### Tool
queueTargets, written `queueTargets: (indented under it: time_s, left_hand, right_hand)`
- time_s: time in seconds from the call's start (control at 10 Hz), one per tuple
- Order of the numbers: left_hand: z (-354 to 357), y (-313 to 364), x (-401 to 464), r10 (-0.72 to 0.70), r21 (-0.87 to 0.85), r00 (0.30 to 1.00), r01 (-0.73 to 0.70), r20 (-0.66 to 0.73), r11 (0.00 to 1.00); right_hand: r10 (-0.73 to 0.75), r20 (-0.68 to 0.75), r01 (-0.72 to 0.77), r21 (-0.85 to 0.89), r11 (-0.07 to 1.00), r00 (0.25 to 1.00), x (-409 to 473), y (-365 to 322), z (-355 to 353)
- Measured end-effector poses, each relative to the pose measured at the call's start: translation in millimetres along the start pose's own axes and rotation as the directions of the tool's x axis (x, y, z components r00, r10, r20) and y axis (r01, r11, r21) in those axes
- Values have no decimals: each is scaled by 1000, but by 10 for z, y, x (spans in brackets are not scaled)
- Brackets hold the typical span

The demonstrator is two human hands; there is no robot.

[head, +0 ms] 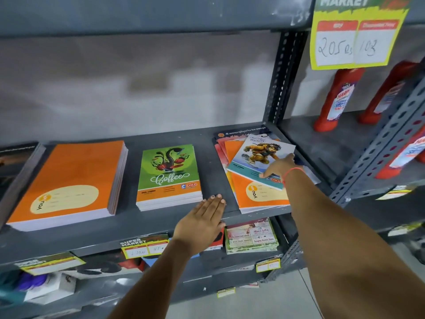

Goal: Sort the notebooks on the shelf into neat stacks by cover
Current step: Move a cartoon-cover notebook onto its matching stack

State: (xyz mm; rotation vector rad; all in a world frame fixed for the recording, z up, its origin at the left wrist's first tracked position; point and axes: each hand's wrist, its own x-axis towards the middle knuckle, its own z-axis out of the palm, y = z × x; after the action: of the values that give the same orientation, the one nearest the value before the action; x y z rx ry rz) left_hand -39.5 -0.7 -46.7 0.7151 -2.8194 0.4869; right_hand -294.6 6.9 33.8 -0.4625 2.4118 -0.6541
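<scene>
On the grey shelf [165,223], the right hand [279,168] pinches the tilted cartoon-cover notebook [261,158] atop the mixed pile [257,194] near the right edge, while the left hand [202,224] lies flat and empty at the front edge beside the Coffee stack [169,173].

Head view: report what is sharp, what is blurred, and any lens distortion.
Head view: the Coffee notebook stack and orange YOU stack read sharply; the price sign up top is smeared and the red bottles are soft; the wide-angle lens bows the shelf edge and leans the upright post; lighting is even, no strong glare.
</scene>
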Motion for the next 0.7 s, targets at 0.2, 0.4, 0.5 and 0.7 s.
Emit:
queueTargets:
  time_s: [0.2, 0.4, 0.5, 0.7]
  left_hand:
    - [118, -12, -8, 44, -171, 999, -44, -6, 984]
    - [44, -50, -42, 112, -154, 990, -124, -86, 980]
    - [-8, -81, -157, 83, -145, 990, -98, -110, 984]
    - [-12, -477, -776, -121, -217, 986, 95, -111, 972]
  right_hand:
    - [-26, 115, -29, 455, 890, 993, -68, 73, -175]
    - [-124, 203, -114, 853, 509, 971, -329, -163, -135]
    - [-254, 285, -93, 814, 574, 924, -550, -381, 50]
    - [-353, 394, -26, 697, 716, 849, -922, -757, 747]
